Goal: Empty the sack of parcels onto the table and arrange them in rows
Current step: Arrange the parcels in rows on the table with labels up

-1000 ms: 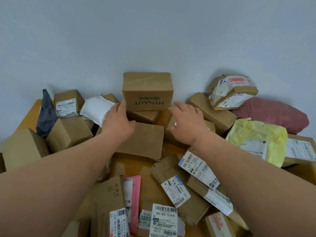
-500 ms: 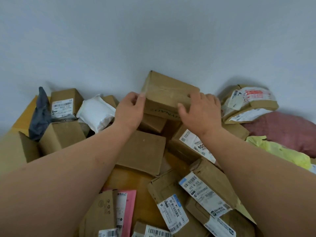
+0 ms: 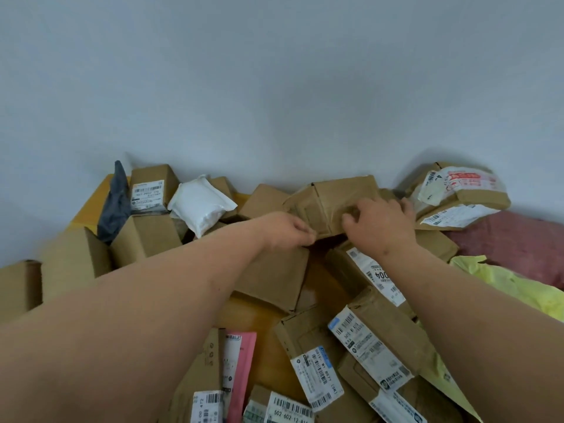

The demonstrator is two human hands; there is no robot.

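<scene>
Backdrop: a plain grey wall (image 3: 274, 87) behind a yellow-topped desk (image 3: 88, 209), with parcels heaped across it.
Task's things: the parcels lie in a loose pile, no rows visible yet; no sack is identifiable in view, though a dark red bag (image 3: 512, 245) lies beyond the right fingers.
Box in hand: a tilted brown box (image 3: 335, 199) sits at the far middle of the heap, just beyond both sets of fingers.
Right hand (image 3: 378, 227): fingers (image 3: 351, 219) curled over the near face of the box, gripping it.
Left hand (image 3: 287, 230): fingers curled at the box's lower left corner; whether they pinch the edge or only touch it, I cannot tell.
Beside the left fingers: a white padded pouch (image 3: 201, 209) and a labelled carton (image 3: 149, 190) further left.
Risk: the box rests on uneven neighbours, so pulling it could tip loose cartons down toward the bare patch below the fingers.
Risk two: a weak left-side hold may let the box twist and drop.
</scene>
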